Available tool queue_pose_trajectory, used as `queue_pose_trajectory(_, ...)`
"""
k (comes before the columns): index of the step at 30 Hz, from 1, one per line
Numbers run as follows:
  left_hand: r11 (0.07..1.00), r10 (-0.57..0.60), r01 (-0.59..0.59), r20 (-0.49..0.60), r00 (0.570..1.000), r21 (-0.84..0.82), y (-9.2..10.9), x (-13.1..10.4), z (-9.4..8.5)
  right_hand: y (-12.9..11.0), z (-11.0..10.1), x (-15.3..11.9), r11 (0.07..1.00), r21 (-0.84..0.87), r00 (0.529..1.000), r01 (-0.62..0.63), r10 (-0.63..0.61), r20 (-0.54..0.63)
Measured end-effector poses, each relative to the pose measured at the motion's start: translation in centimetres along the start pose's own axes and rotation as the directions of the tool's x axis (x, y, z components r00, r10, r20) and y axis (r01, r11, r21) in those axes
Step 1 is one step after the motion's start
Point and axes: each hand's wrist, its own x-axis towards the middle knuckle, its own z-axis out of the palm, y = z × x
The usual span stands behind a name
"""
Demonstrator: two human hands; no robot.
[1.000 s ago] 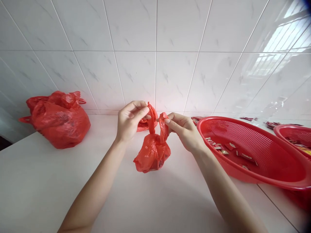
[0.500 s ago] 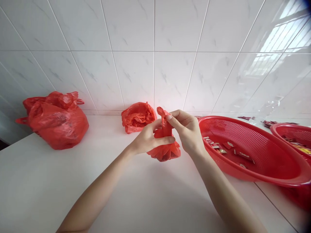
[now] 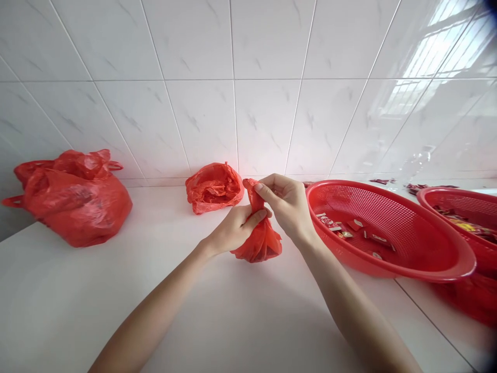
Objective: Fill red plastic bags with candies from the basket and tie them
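Note:
A small red plastic bag (image 3: 259,243) is between my hands, its lower part bulging just above or on the white table; which of the two I cannot tell. My left hand (image 3: 236,225) is wrapped round the bag's gathered neck, thumb across the front. Higher up, my right hand (image 3: 285,202) pinches the twisted top of the same bag between thumb and fingers. What the bag contains is hidden. Behind my left hand, a bowl-shaped bundle of crumpled red plastic bags (image 3: 215,189) rests by the wall.
A large, full red bag (image 3: 77,202) sits at the left on the white table (image 3: 174,321). To the right stands a red perforated basket (image 3: 427,217) with several small wrapped packets (image 3: 355,224) inside. Another red basket (image 3: 430,192) and a clear bottle (image 3: 421,158) are farther right.
My left hand has closed its thumb and fingers round the bag's neck, which is now squeezed narrower. My right hand still pinches the top. The view has shifted slightly to the right.

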Motion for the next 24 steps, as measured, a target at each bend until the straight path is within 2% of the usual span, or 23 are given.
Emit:
queue_pose_trajectory(5,0.998,0.005,-0.002,-0.043,0.999,0.060,-1.2,0.1,0.7,0.1,-0.2,0.1,0.999,0.005,0.998,-0.051,0.051,0.026)
queue_pose_trajectory(10,0.992,0.017,-0.014,-0.022,1.000,0.127,-1.7,0.0,1.0,0.3,-0.5,0.0,0.994,-0.016,0.990,-0.105,0.106,0.089)
queue_pose_trajectory(12,0.991,0.014,-0.010,-0.029,0.999,0.136,-1.7,-0.2,0.8,0.3,-0.7,0.0,0.996,-0.053,0.990,-0.075,0.080,0.113)
queue_pose_trajectory(15,0.991,-0.016,0.025,-0.067,0.998,0.135,-2.1,-0.8,0.0,0.1,-0.9,0.1,0.990,-0.137,0.987,0.041,-0.019,0.159)
queue_pose_trajectory(18,0.983,-0.083,0.103,-0.130,0.988,0.152,-2.8,-2.0,-2.3,-0.5,-1.7,0.3,0.967,-0.229,0.978,0.111,-0.065,0.199)
queue_pose_trajectory(20,0.965,-0.152,0.191,-0.208,0.966,0.182,-3.1,-3.6,-5.0,-1.1,-2.6,0.4,0.955,-0.273,0.982,0.114,-0.066,0.179)
queue_pose_trajectory(22,0.941,-0.199,0.279,-0.353,0.914,0.193,-3.0,-5.8,-8.5,-1.7,-3.7,0.4,0.951,-0.291,0.989,0.106,-0.072,0.127)
queue_pose_trajectory(23,0.920,-0.224,0.334,-0.427,0.876,0.205,-2.7,-7.2,-10.4,-2.0,-4.2,0.5,0.950,-0.294,0.992,0.103,-0.078,0.097)
queue_pose_trajectory(24,0.896,-0.221,0.385,-0.531,0.818,0.222,-2.4,-8.6,-12.3,-2.4,-4.7,0.5,0.950,-0.296,0.994,0.102,-0.085,0.068)
